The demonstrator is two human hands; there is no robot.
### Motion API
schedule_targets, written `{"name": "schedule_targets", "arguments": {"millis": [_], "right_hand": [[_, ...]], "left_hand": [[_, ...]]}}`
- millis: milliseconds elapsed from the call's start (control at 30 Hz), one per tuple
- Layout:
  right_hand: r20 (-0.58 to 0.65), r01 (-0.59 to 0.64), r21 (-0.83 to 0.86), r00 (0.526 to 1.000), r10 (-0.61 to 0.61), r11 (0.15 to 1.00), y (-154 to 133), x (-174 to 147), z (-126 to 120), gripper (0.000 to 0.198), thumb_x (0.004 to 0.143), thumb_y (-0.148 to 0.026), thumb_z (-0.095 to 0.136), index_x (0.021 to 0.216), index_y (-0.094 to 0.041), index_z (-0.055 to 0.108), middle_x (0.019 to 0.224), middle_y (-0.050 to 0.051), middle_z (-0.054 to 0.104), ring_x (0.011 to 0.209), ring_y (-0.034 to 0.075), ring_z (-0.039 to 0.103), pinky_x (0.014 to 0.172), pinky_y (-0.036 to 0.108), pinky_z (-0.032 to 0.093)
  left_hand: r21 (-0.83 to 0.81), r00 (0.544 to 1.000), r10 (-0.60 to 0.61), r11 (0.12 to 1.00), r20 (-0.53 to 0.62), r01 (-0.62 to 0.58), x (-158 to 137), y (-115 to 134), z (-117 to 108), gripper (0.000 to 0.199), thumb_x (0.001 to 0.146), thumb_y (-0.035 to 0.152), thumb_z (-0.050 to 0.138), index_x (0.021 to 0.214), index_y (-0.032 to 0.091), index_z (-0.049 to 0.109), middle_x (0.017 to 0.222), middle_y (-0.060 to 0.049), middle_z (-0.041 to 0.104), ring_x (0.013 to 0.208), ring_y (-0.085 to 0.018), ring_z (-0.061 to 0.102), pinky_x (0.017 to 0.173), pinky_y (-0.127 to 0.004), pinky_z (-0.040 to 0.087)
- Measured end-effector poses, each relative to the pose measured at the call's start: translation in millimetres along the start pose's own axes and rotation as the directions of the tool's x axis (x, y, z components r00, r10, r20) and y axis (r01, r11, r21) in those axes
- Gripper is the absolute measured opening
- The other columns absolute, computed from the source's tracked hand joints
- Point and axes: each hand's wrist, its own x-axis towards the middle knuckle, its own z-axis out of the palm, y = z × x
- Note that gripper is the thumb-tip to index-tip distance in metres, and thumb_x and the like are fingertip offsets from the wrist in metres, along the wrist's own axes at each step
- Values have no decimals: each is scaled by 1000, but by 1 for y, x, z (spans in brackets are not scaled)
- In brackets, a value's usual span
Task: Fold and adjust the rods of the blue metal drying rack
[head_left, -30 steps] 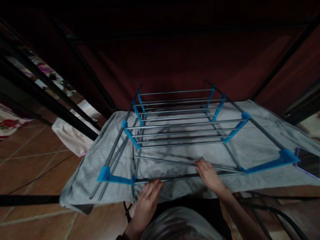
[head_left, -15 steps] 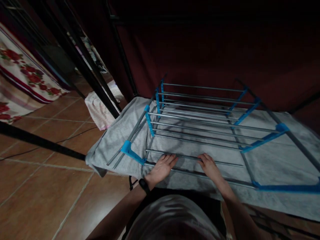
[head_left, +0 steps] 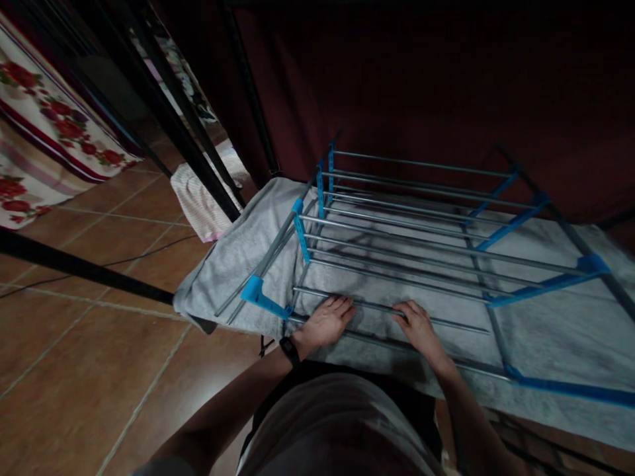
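A metal rod point(head_left: 456, 324) lies across the front of a metal rack with blue plastic joints, which resembles a shoe rack point(head_left: 431, 242). My left hand point(head_left: 330, 322), with a dark band on the wrist, bends its fingers over the rod near its left part. Further right, the fingers of my right hand point(head_left: 417, 325) curl around the same rod. Both palms face down, and their fingertips are partly hidden. A thicker front bar point(head_left: 380, 340) of the rack passes below my hands. The rod's right end stops short of the rack's side bar.
Under the rack is a grey cloth point(head_left: 253, 264) on a raised surface. Dark metal poles point(head_left: 89, 268) stand at the left, above a tiled floor point(head_left: 64, 370) with a thin cable point(head_left: 143, 253). A dark red curtain point(head_left: 421, 99) hangs behind; a flowered cloth point(head_left: 64, 125) hangs far left.
The view has shifted slightly, so the rack appears a little further right. My right fingers have curled more closely around the rod. My left hand stays at nearly the same spot on it.
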Motion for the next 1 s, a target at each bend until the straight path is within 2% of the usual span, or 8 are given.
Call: {"name": "schedule_targets", "arguments": {"millis": [233, 433, 633, 733, 800, 867, 933, 1000], "right_hand": [[53, 32, -31, 998, -30, 999, -21, 9, 6, 26, 102, -32, 51, 122, -25, 66, 115, 9, 66, 110, 26, 61, 98, 45, 47], [51, 41, -30, 998, -39, 999, -38, 19, 11, 28, 102, -23, 46, 115, -23, 70, 112, 10, 67, 107, 26, 62, 96, 43, 48], [17, 59, -41, 998, -58, 997, -40, 11, -7, 31, 105, -27, 40, 121, -23, 65, 113, 9, 68, 106, 24, 63, 96, 43, 47], [-12, 67, -76, 998, -68, 995, -45, 6, -20, 31, 107, -30, 38, 123, -22, 64, 114, 9, 67, 104, 23, 63, 96, 42, 47], [-32, 68, -107, 997, -71, 992, -50, 2, -28, 30, 107, -30, 38, 120, -21, 63, 112, 9, 67, 102, 23, 63, 94, 41, 48], [-64, 58, -160, 996, -69, 985, -58, -4, -37, 29, 106, -29, 38, 115, -19, 64, 107, 10, 67, 100, 24, 63, 91, 40, 48], [-96, 54, -227, 992, -78, 972, -66, -11, -46, 27, 104, -27, 39, 111, -19, 64, 102, 10, 68, 97, 25, 64, 90, 41, 47], [-111, 56, -272, 990, -89, 961, -75, -20, -58, 25, 101, -24, 40, 108, -19, 64, 101, 9, 69, 94, 25, 65, 89, 41, 48]], "left_hand": [[-12, 1000, 1, 1000, -27, -1, 1, 0, 7, 39, 98, 15, 47, 135, 15, 60, 148, -14, 57, 137, -27, 51, 118, -44, 36], [-85, 992, -66, 995, -104, 58, -8, 2, 8, 41, 98, 14, 49, 137, 19, 60, 148, -13, 57, 137, -26, 52, 116, -46, 41], [-242, 959, -136, 967, -249, 75, -59, 12, 7, 38, 100, 15, 45, 132, 22, 64, 127, -10, 69, 118, -22, 63, 103, -39, 53], [-351, 912, -283, 920, -298, 171, -97, 10, 13, 34, 99, 17, 44, 120, 23, 71, 111, -10, 74, 103, -21, 69, 92, -37, 59], [-484, 822, -483, 820, -302, 304, -119, 4, 15, 30, 98, 23, 46, 109, 22, 73, 103, -10, 74, 97, -22, 70, 88, -38, 60], [-645, 649, -709, 638, -276, 421, -134, -5, 15, 26, 98, 33, 49, 101, 21, 72, 96, -10, 74, 92, -24, 71, 84, -39, 60], [-779, 455, -859, 447, -236, 440, -142, -15, 10, 28, 93, 45, 56, 97, 20, 68, 92, -8, 72, 87, -24, 71, 80, -39, 60], [-856, 341, -918, 333, -200, 395, -141, -26, 0, 37, 86, 52, 66, 102, 20, 65, 100, -8, 70, 91, -24, 70, 82, -39, 59]]}}
